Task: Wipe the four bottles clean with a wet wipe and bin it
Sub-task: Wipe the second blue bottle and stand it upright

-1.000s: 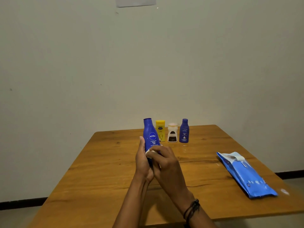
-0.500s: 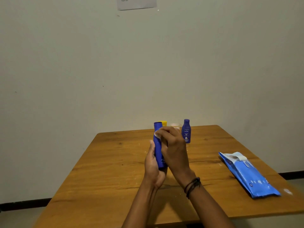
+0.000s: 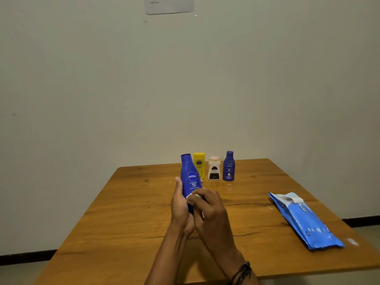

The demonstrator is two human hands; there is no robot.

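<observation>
While left hand grips tall blue bottle, right hand pinches wipe against it

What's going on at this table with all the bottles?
A person is cleaning bottles. The left hand holds the large blue bottle over the table, while the right hand presses a white wet wipe against its lower front. Three other bottles stand at the back. The blue wipe pack lies to the right.

Left hand grips bottle; right hand presses wipe.
</observation>
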